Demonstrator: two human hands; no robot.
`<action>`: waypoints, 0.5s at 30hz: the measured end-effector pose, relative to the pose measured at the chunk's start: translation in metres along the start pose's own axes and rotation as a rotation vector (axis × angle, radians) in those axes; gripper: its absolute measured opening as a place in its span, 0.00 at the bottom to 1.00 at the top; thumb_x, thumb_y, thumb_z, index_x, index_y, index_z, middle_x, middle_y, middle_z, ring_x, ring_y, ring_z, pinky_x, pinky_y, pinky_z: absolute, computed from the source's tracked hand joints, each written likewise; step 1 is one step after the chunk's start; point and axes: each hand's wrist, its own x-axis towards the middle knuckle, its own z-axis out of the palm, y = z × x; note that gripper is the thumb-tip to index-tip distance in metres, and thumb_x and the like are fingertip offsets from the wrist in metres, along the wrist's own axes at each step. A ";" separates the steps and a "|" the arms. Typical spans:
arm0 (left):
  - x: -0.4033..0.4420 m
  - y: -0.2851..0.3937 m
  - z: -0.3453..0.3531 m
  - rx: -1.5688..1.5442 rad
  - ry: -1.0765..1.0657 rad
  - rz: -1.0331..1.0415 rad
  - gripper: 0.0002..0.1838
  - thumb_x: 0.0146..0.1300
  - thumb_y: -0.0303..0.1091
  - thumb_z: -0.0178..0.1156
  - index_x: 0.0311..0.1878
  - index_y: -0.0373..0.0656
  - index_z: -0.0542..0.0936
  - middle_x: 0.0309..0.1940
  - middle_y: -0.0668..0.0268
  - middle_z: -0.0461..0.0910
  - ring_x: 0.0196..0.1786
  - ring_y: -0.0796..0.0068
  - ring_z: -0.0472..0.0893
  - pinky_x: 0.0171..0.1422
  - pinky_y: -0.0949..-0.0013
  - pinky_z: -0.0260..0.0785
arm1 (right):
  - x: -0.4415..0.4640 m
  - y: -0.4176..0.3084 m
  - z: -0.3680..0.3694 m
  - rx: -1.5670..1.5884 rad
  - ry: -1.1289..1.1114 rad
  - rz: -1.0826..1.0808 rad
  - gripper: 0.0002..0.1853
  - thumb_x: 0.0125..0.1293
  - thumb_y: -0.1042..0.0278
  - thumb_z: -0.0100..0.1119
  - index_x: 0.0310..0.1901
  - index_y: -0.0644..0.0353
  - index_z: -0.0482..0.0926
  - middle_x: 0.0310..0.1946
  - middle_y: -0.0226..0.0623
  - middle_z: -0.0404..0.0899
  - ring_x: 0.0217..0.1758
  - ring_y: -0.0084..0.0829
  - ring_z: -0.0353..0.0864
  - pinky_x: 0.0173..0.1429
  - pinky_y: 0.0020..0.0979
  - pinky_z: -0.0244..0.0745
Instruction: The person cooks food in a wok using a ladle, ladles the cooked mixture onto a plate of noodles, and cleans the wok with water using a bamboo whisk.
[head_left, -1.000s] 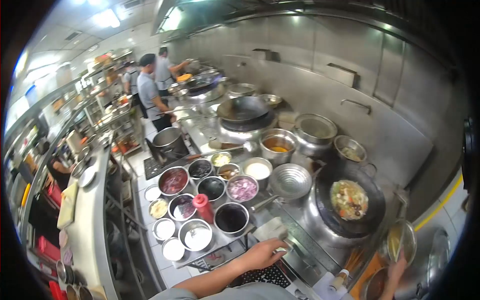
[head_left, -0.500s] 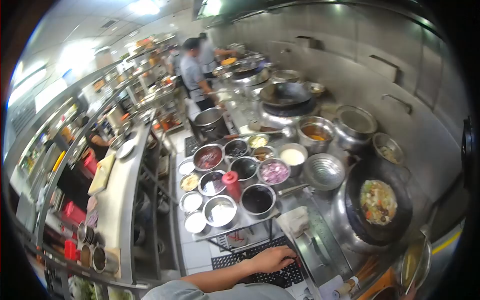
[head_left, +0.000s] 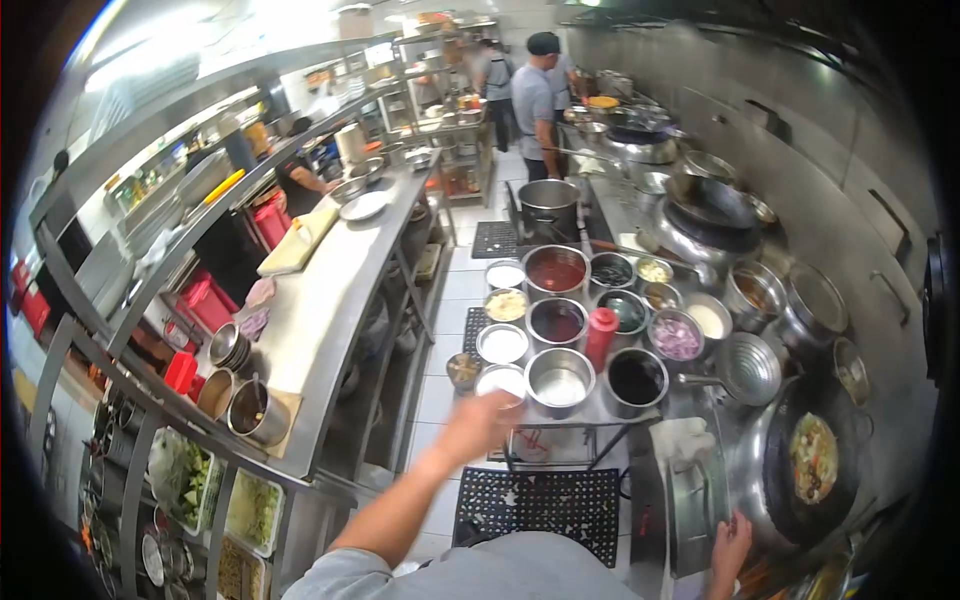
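The left hand [head_left: 472,432] is blurred by motion, so I cannot tell whether its fingers are holding anything. Their tips cover the near rim of a white bowl [head_left: 499,379]; contact is unclear. The right hand [head_left: 732,548], its arm cut off by the bottom edge, has loosely bent fingers beside the stove; whether they grip anything cannot be made out.

The white bowl, just beyond the left fingers, is small and round, with plain white contents too bright to identify. It sits among other containers at the near end of a steel tabletop [head_left: 592,416]. Right of those fingers are a steel pot [head_left: 560,384] and a red bottle [head_left: 601,340]; to their left is a small cup [head_left: 463,371] of brownish bits.

Up and right of the right fingers, a black wok [head_left: 842,505] holds mixed green, pale and brown food [head_left: 813,458]. A crumpled pale cloth [head_left: 683,440] lies above and left of them.
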 end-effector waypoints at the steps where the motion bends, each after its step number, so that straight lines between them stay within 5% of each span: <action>1: -0.004 -0.011 -0.055 0.170 0.175 0.047 0.10 0.61 0.30 0.65 0.44 0.38 0.83 0.40 0.52 0.85 0.48 0.53 0.84 0.53 0.57 0.75 | 0.004 0.019 0.026 -0.117 0.048 -0.044 0.23 0.66 0.70 0.60 0.62 0.64 0.73 0.56 0.52 0.76 0.58 0.55 0.76 0.62 0.45 0.72; 2: -0.011 -0.018 -0.115 0.228 0.242 -0.122 0.08 0.60 0.28 0.64 0.42 0.39 0.84 0.39 0.53 0.85 0.47 0.54 0.84 0.53 0.57 0.75 | 0.006 0.030 0.049 -0.167 0.088 -0.051 0.23 0.67 0.69 0.60 0.62 0.65 0.73 0.57 0.53 0.75 0.58 0.55 0.76 0.62 0.45 0.71; 6: -0.078 -0.059 -0.315 0.581 0.797 -0.065 0.07 0.61 0.25 0.62 0.43 0.38 0.82 0.39 0.56 0.83 0.46 0.55 0.82 0.53 0.62 0.73 | 0.014 0.035 0.092 -0.294 0.169 0.030 0.23 0.68 0.63 0.59 0.62 0.64 0.74 0.58 0.53 0.76 0.58 0.55 0.77 0.62 0.46 0.71; 8: -0.108 -0.039 -0.414 0.790 0.849 0.054 0.09 0.63 0.26 0.62 0.46 0.37 0.82 0.43 0.56 0.83 0.47 0.59 0.81 0.54 0.62 0.73 | 0.022 0.026 0.100 -0.318 0.138 0.115 0.22 0.69 0.61 0.58 0.60 0.64 0.74 0.55 0.53 0.78 0.56 0.54 0.78 0.60 0.46 0.72; 10: -0.134 -0.034 -0.499 1.116 1.011 -0.011 0.13 0.67 0.30 0.61 0.53 0.38 0.81 0.54 0.55 0.80 0.57 0.58 0.79 0.65 0.60 0.68 | 0.021 0.016 0.096 -0.335 0.104 0.228 0.21 0.70 0.58 0.57 0.58 0.63 0.76 0.50 0.51 0.81 0.53 0.53 0.80 0.57 0.46 0.74; 15: -0.171 -0.062 -0.673 1.760 1.326 -0.065 0.25 0.68 0.46 0.60 0.60 0.37 0.77 0.58 0.51 0.77 0.63 0.55 0.74 0.71 0.58 0.62 | 0.027 0.011 0.096 -0.455 0.067 0.261 0.22 0.70 0.53 0.58 0.55 0.63 0.77 0.49 0.50 0.82 0.52 0.52 0.81 0.55 0.47 0.74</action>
